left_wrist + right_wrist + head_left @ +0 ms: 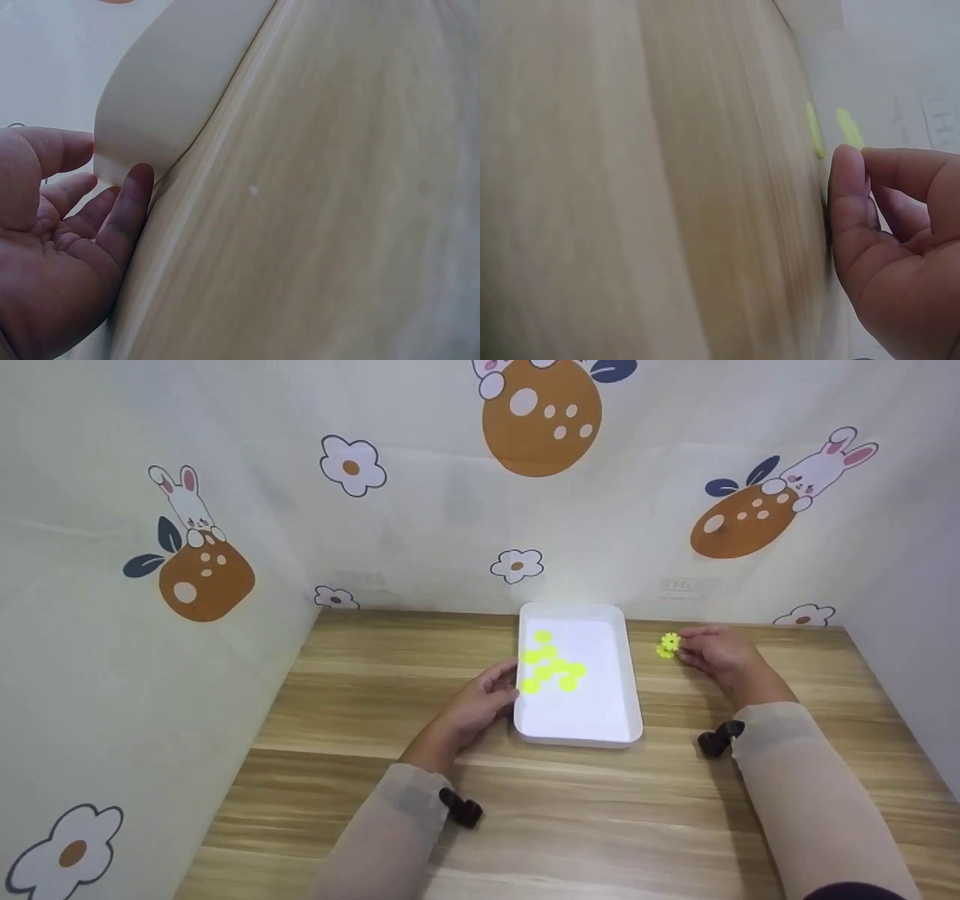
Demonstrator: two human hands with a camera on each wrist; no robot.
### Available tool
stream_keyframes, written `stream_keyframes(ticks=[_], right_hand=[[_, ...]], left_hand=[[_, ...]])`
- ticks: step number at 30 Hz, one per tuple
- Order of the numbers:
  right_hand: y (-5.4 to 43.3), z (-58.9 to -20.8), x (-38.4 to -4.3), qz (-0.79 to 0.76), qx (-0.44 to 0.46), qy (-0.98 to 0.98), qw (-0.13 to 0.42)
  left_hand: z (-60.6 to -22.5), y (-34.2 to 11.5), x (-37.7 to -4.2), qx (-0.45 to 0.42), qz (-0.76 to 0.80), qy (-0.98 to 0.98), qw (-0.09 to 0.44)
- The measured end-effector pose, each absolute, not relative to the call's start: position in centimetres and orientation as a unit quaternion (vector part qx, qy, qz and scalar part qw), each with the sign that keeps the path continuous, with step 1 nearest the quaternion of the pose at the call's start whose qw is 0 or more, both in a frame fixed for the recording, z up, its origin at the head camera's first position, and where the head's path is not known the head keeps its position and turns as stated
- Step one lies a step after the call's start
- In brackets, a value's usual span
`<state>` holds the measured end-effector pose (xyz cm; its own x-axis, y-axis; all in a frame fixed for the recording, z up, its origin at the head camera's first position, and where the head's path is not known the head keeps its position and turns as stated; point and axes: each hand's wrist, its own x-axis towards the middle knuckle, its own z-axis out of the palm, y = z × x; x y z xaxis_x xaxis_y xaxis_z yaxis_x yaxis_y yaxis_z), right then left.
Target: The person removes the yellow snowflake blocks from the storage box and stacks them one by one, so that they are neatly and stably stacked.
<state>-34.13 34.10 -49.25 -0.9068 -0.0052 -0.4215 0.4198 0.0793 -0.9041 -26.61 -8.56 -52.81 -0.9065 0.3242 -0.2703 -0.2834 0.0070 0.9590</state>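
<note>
At the tray's right, my right hand (716, 654) pinches a yellow snowflake building disc (670, 641) between thumb and fingertips. In the right wrist view that disc (847, 127) stands edge-on above the fingertips. A second yellow disc (664, 652) lies on the table just below it, partly overlapped in the head view. My left hand (484, 701) is at the left side of a white rectangular tray (577, 733), its fingertips touching the outer wall (161, 82). Several yellow discs (555, 664) lie loosely grouped in the tray's left and middle part.
The tray stands on a wood-grain table (570, 817), close to the back wall (435, 532). Pale cloth printed with rabbits and flowers covers the back and left walls. Black camera mounts (461, 808) sit on both sleeves.
</note>
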Motion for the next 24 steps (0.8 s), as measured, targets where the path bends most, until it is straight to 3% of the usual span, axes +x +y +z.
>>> stream_keyframes(ticks=[24], right_hand=[[33.67, -49.87, -34.93, -0.564, 0.156, 0.791, 0.177]], left_hand=[[-52.81, -8.67, -26.51, 0.024, 0.705, 0.675, 0.216]])
